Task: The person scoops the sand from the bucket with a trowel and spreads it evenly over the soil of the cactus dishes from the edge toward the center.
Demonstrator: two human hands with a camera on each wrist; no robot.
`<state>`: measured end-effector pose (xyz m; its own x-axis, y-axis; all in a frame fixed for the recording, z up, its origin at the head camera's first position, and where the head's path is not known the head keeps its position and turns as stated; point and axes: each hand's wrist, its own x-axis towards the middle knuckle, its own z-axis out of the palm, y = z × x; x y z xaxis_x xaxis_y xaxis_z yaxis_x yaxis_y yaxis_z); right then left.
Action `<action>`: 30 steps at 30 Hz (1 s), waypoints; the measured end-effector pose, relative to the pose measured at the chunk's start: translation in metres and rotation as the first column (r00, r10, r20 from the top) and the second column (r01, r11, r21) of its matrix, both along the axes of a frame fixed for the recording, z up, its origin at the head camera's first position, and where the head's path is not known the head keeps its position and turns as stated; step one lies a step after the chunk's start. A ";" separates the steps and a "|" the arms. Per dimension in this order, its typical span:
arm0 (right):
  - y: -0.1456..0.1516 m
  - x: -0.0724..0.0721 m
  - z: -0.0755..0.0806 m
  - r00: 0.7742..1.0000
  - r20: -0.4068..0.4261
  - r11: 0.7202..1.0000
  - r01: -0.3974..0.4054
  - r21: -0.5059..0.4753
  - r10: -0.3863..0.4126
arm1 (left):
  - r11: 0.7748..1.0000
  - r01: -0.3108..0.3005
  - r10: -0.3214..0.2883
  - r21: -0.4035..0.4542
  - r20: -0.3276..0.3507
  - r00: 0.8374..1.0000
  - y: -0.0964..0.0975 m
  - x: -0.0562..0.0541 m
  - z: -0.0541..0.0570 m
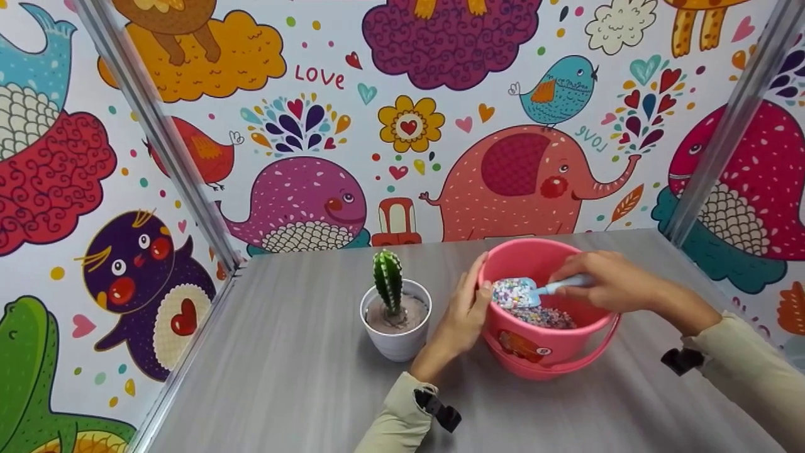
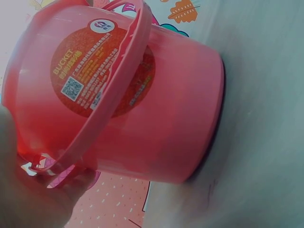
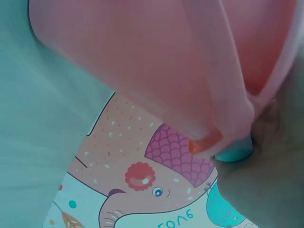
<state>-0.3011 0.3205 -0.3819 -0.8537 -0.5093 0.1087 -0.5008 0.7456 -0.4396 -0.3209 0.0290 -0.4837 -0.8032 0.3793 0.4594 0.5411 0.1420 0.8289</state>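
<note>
A pink bucket (image 1: 534, 349) stands on the table with small multicoloured pebbles (image 1: 544, 318) inside. My left hand (image 1: 462, 314) holds the bucket's left rim, thumb by the edge; the left wrist view shows this hand (image 2: 38, 194) at the rim beside the handle. Over the pebbles, my right hand (image 1: 604, 280) grips a light blue toy shovel (image 1: 566, 284) by its handle. The shovel's scoop is heaped with pebbles, near the bucket's left inner wall. In the right wrist view the bucket (image 3: 142, 57) hides most of the shovel; only a handle end (image 3: 235, 151) shows by the hand.
Left of the bucket, close to my left forearm, a cactus (image 1: 388, 283) stands in a white pot (image 1: 396, 343) filled with pale soil. The bucket's handle (image 1: 588, 358) hangs down its front. Patterned walls with metal posts (image 1: 163, 126) bound the grey table (image 1: 277, 352).
</note>
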 end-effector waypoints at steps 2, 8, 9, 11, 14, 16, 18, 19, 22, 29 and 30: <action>0.001 0.000 0.000 1.000 -0.013 1.000 0.010 -0.013 -0.010 | 1.000 -0.009 0.009 -0.003 -0.007 1.000 0.000 0.000 0.000; 0.004 0.005 0.002 0.999 -0.037 0.999 0.015 -0.034 -0.017 | 1.000 -0.016 0.016 -0.008 -0.005 1.000 -0.001 0.000 0.000; 0.005 0.005 0.002 0.999 -0.035 0.999 0.017 -0.036 -0.018 | 1.000 -0.017 0.017 -0.006 -0.006 1.000 -0.001 0.000 0.000; 0.006 0.007 0.003 0.999 -0.030 0.999 0.021 -0.040 -0.022 | 1.000 -0.018 0.018 -0.003 -0.009 1.000 -0.001 -0.001 -0.001; 0.007 0.009 0.004 0.999 -0.035 0.999 0.032 -0.042 -0.033 | 1.000 -0.019 0.019 0.000 -0.014 1.000 -0.001 -0.001 -0.001; 0.008 0.010 0.003 0.998 -0.035 0.998 0.046 -0.052 -0.048 | 1.000 -0.018 0.018 -0.001 -0.017 1.000 0.000 -0.001 -0.001; 0.008 0.012 0.001 0.998 -0.033 0.996 0.059 -0.064 -0.061 | 1.000 -0.014 0.014 -0.002 -0.020 1.000 0.000 -0.001 -0.001; 0.009 0.012 0.000 0.997 -0.032 0.995 0.066 -0.070 -0.069 | 1.000 -0.011 0.011 -0.001 -0.021 1.000 0.000 -0.001 -0.001; 0.009 0.013 -0.002 0.996 -0.034 0.993 0.084 -0.083 -0.088 | 1.000 0.002 -0.002 0.000 -0.020 1.000 0.000 -0.001 0.000; 0.009 0.015 -0.004 0.994 -0.046 0.991 0.090 -0.097 -0.095 | 0.999 -0.009 0.009 -0.046 0.015 1.000 -0.005 0.000 0.005; 0.009 0.015 -0.004 0.994 -0.047 0.991 0.090 -0.096 -0.095 | 0.998 -0.015 0.016 -0.053 0.017 1.000 -0.005 0.000 0.006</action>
<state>-0.2861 0.3298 -0.3854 -0.8887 -0.4138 0.1972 -0.4553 0.7466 -0.4851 -0.3211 0.0236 -0.4775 -0.8167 0.3900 0.4253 0.5244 0.1940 0.8291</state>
